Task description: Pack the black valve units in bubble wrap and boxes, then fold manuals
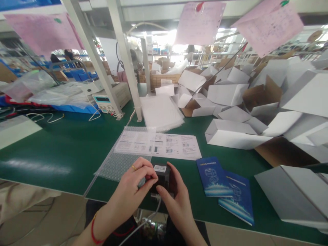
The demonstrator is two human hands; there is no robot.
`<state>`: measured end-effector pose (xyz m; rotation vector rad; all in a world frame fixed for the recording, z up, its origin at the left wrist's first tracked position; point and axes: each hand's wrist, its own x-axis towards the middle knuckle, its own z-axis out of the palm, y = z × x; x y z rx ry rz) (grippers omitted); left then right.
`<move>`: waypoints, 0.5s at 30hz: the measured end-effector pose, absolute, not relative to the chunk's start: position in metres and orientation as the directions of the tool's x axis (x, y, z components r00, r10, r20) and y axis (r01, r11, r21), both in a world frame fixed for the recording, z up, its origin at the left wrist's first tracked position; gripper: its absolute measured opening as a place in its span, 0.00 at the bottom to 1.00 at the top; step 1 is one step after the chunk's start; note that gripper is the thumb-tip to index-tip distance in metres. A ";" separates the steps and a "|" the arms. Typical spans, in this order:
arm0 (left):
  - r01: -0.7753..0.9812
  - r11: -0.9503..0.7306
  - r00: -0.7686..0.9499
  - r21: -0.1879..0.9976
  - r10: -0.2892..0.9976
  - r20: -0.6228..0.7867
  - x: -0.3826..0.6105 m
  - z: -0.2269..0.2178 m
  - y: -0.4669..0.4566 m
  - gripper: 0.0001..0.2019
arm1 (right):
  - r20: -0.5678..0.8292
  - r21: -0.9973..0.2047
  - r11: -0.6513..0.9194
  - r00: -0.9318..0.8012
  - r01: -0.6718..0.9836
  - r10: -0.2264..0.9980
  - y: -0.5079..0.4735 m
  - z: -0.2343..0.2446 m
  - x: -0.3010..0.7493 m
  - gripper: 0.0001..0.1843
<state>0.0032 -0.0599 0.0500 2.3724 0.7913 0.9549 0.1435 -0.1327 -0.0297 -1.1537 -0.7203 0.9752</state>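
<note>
A black boxy device [163,179] with a white label [160,168] on top is held over the near edge of the green table. My right hand [176,191] wraps its right side, thumb in front and fingers behind. My left hand [139,177] is at its left side, thumb and fingertips pinched together close to the device. What the pinch holds, if anything, is hidden. A small pale, shiny piece shows just under those fingers; I cannot tell its kind. From the device's underside a light grey cable [153,214] runs down toward my lap.
Bubble wrap [115,165] and printed sheets [176,146] lie beyond my hands. Two blue booklets [212,176] overlap at right, beside a white box [294,194]. Open white cartons [230,131] pile up behind. Metal posts [125,58] and a bench instrument [107,102] stand at back left.
</note>
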 end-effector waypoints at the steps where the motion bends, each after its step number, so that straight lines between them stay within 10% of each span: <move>1: 0.333 -0.724 0.606 0.604 0.655 0.451 0.003 0.051 -0.059 0.10 | -0.012 -0.964 0.100 0.419 -0.245 0.908 -0.133 -0.030 0.144 0.36; 15: 0.353 -0.759 0.674 0.547 0.612 0.413 0.006 0.056 -0.059 0.11 | 0.019 -0.968 0.123 0.427 -0.217 0.904 -0.133 -0.027 0.145 0.35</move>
